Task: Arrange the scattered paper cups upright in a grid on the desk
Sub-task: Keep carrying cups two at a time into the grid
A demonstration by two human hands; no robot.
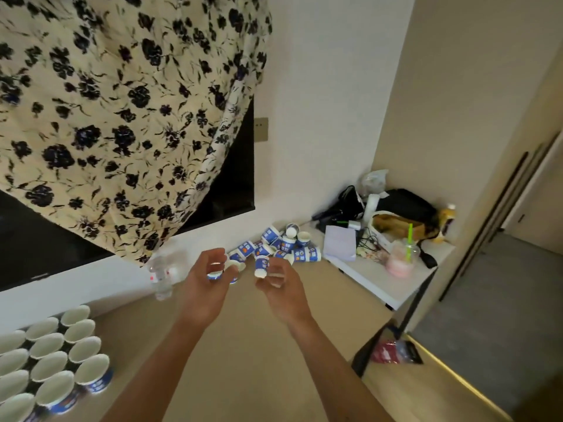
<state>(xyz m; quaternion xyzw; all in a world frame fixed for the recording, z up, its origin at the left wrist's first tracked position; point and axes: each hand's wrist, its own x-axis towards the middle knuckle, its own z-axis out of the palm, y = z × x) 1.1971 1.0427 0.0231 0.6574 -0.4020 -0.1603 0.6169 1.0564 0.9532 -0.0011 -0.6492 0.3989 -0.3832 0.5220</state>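
Several blue-and-white paper cups [286, 243] lie tumbled in a pile at the far side of the wooden desk [249, 354], against the wall. My left hand [210, 278] curls round one cup [217, 274] from the pile. My right hand [278, 281] pinches another cup [262, 266], which hangs rim down. At the near left, several cups [51, 363] stand upright in tidy rows.
A clear plastic bottle [163, 277] stands by the wall, left of my hands. A white side table [380, 278] at the right holds a pink iced drink [400, 260], bags, cables and a notepad. A floral cloth hangs over a dark screen above.
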